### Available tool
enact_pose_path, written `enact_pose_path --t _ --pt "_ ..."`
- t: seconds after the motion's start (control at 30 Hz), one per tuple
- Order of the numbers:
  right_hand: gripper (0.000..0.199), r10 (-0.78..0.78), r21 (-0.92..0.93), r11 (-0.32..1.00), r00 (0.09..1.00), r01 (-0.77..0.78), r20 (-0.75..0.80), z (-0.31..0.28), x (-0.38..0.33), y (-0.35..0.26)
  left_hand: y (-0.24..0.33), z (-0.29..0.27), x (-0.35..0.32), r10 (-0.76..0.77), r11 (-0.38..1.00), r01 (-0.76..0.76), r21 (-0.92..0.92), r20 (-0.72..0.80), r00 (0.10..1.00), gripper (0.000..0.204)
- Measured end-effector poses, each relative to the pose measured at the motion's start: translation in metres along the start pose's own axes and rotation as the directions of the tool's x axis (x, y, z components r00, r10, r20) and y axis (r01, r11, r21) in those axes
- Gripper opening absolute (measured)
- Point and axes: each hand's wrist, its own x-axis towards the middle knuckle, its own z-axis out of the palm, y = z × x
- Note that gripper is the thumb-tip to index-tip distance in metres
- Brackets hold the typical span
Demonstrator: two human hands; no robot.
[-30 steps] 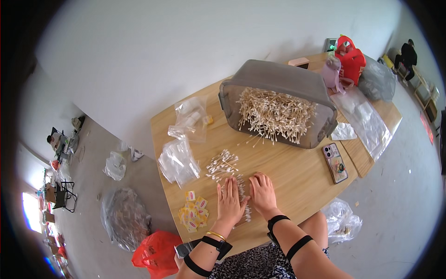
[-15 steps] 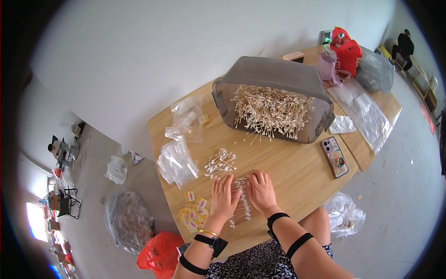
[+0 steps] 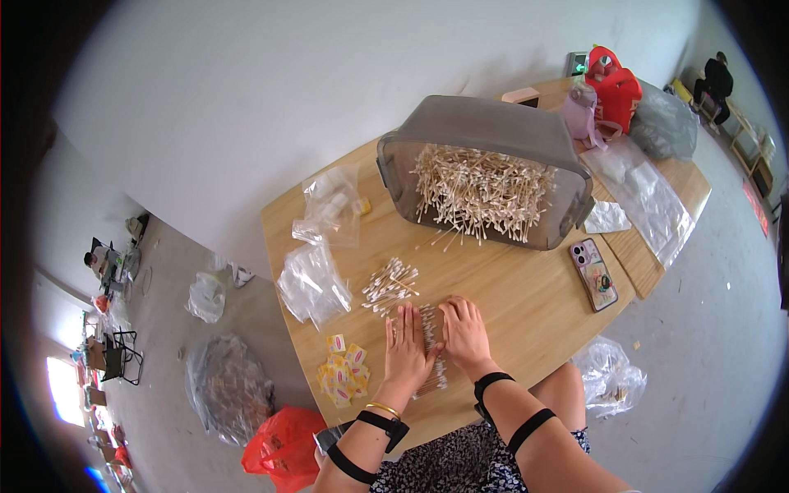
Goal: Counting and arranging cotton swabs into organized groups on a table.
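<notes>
My hands flat on a row of cotton swabs at the near edge of the table.

My left hand (image 3: 408,349) and right hand (image 3: 465,331) lie palm-down, fingers spread, gripping nothing, side by side on the lined-up white-tipped cotton swabs (image 3: 431,349) on the light wooden table (image 3: 526,304). Just left lie small yellow paper packets (image 3: 343,374). Beyond sits a loose swab pile (image 3: 390,285), then clear plastic bags (image 3: 312,283), then the grey plastic tub of swabs (image 3: 485,185).

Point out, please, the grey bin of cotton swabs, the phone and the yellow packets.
grey bin (image 3: 485,127): head view, its grey outer wall.
phone (image 3: 594,274): head view, its case back.
yellow packets (image 3: 343,371): head view, middle of the pile.
</notes>
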Motion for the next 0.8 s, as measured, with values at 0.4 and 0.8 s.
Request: enact_pose_path --t 0.4,0.8 --pt "0.031 0.007 0.007 1.000 0.999 -0.006 -0.049 0.000 0.000 0.005 0.017 -0.007 -0.019 0.055 0.997 -0.055 -0.049 -0.011 0.998 0.098" --pt "0.029 -0.006 -0.001 1.000 0.998 0.006 -0.056 -0.002 0.000 0.002 0.019 -0.004 -0.029 0.024 1.000 -0.023 -0.007 0.024 0.999 0.097"
